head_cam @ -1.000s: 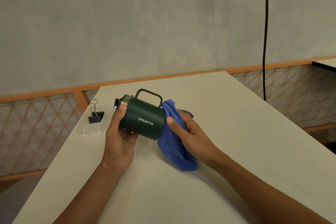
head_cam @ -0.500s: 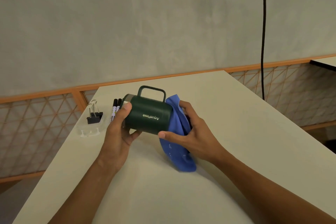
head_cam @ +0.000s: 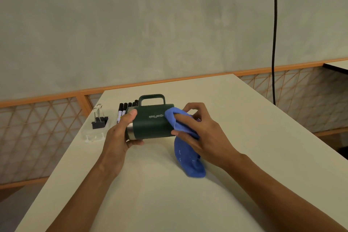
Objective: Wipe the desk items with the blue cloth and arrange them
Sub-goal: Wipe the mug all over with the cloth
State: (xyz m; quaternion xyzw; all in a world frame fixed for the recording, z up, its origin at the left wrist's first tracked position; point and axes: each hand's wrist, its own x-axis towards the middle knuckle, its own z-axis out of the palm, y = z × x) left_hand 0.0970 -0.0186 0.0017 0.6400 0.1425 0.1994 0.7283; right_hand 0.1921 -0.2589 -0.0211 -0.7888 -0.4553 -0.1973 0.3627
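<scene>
I'm watching the mug (head_cam: 150,122) lying sideways over mid-desk (head_cam: 169,203), handle now turning to 12 o'clock. The left hand (head_cam: 118,135) is gripping its rim end at 9 o'clock. The right hand (head_cam: 203,133), pinching the cloth (head_cam: 186,149), is moving from base onto wall, so wiping is advancing.

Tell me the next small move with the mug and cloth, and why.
Probably sweep the blue cloth along the green mug toward its rim. The right hand presses the cloth only on the base end, the lettered side is uncovered, and the left hand holds the mug on its side, handle up.
</scene>
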